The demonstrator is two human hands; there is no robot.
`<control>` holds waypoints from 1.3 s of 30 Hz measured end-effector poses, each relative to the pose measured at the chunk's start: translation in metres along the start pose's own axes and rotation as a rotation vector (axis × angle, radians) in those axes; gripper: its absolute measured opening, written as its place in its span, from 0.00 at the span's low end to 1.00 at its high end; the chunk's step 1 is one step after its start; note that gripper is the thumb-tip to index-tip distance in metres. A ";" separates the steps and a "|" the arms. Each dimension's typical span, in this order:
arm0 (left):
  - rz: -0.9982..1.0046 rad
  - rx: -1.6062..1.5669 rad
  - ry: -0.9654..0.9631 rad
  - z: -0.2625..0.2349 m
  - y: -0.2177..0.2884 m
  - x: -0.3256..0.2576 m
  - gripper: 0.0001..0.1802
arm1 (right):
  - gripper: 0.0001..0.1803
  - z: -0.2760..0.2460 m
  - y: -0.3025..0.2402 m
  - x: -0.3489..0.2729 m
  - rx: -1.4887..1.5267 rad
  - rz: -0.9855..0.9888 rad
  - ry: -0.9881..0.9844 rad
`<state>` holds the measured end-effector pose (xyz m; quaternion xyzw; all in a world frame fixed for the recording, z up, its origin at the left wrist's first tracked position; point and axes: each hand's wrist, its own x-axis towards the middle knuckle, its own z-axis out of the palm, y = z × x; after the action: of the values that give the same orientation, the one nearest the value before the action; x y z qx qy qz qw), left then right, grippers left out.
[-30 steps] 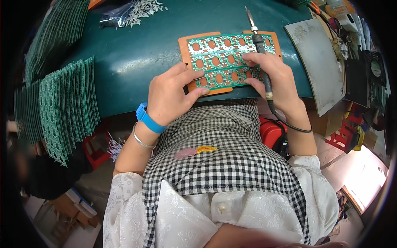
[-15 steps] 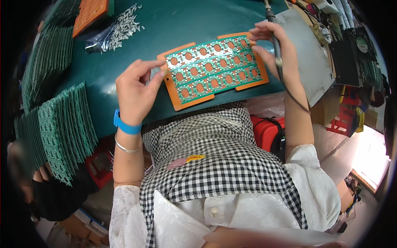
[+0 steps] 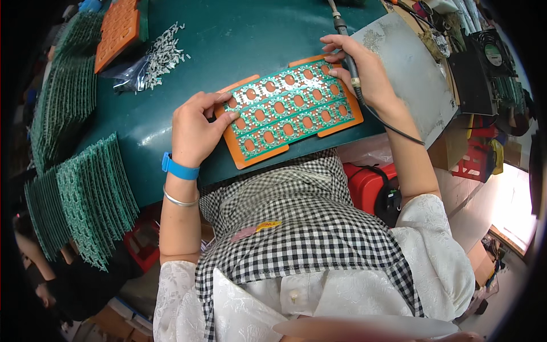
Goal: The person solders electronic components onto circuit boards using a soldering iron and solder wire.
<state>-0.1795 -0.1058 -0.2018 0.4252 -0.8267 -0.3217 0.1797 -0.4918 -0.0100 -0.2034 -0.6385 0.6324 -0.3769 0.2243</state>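
Observation:
A green circuit board panel point(image 3: 289, 108) with several rows of oval openings lies on an orange fixture plate point(image 3: 263, 159) near the table's front edge. My left hand point(image 3: 199, 126) pinches the panel's upper left edge, thumb on top. At the upper right corner is my right hand point(image 3: 364, 71), fingers curled and their tips at the panel's edge. A soldering iron point(image 3: 341, 25) runs through that hand, its metal end pointing away from me and its cord trailing over the wrist. Exactly how the fingers grip its handle is partly hidden.
Green panels stand in rows at the left point(image 3: 94, 199) and far left point(image 3: 65, 97). Another orange plate point(image 3: 118, 34) stands at the back left, beside small pale parts point(image 3: 165, 57) spilling from a clear bag point(image 3: 128, 77). A grey sheet point(image 3: 404, 68) covers the table's right side.
My left fingers have come in over the panel's edge, with the thumb now on its top. My right hand has moved left with the soldering iron. The whole view has shifted slightly.

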 end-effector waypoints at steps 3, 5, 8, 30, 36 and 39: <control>0.016 -0.010 0.038 -0.002 0.006 0.001 0.19 | 0.30 0.008 -0.004 -0.003 -0.015 -0.011 0.084; 0.008 0.080 -0.024 -0.006 0.013 0.004 0.20 | 0.29 0.011 -0.006 -0.006 0.013 0.048 0.145; 0.089 0.033 0.049 -0.004 0.027 0.011 0.21 | 0.29 0.001 -0.007 -0.020 -0.062 -0.059 0.270; 0.162 0.198 -0.113 0.038 0.065 0.048 0.09 | 0.31 -0.100 0.111 -0.197 0.039 0.411 1.311; 0.173 0.200 -0.071 0.024 0.069 0.050 0.09 | 0.26 -0.106 0.102 -0.193 0.231 0.301 1.493; 0.184 -0.131 0.205 0.004 0.055 0.040 0.10 | 0.20 -0.122 0.072 -0.187 0.296 0.131 1.426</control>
<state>-0.2372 -0.1127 -0.1664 0.3656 -0.8167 -0.3123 0.3191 -0.6154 0.1890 -0.2207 -0.1616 0.6041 -0.7684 -0.1361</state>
